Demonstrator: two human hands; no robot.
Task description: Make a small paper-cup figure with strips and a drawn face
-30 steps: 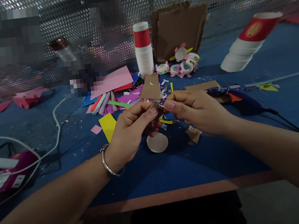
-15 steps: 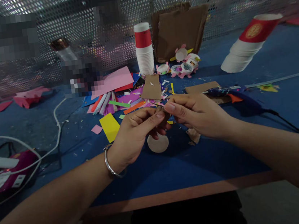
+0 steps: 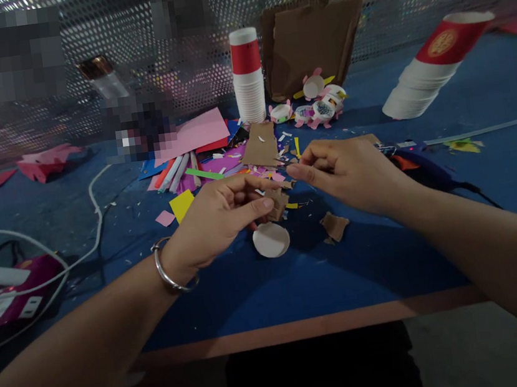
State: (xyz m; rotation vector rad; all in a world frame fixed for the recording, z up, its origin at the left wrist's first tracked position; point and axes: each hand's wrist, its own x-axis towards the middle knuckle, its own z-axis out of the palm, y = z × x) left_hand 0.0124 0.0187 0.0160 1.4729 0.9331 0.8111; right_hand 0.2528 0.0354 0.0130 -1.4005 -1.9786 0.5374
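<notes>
My left hand, with a silver bangle at its wrist, has its thumb and fingers around a small torn piece of cardboard. Just below it, a round white paper cup bottom lies on the blue table. To the right, my right hand is apart from the cardboard, its thumb and fingertips close together in a pinch. Whatever is between them, if anything, is too small to make out. A crumpled cardboard scrap rests below this hand. Behind its wrist lies a blue glue gun with a clear glue stick.
Coloured paper, markers and scraps lie beyond my left hand. Farther back stand a paper cup stack, small paper cup crafts and cardboard. Another cup stack leans right. A power strip with cables sits left.
My hands, together at the cardboard before, have moved apart. The left has shifted left and opened its grip somewhat; the right has moved right and slightly up. The cardboard now shows more fully.
</notes>
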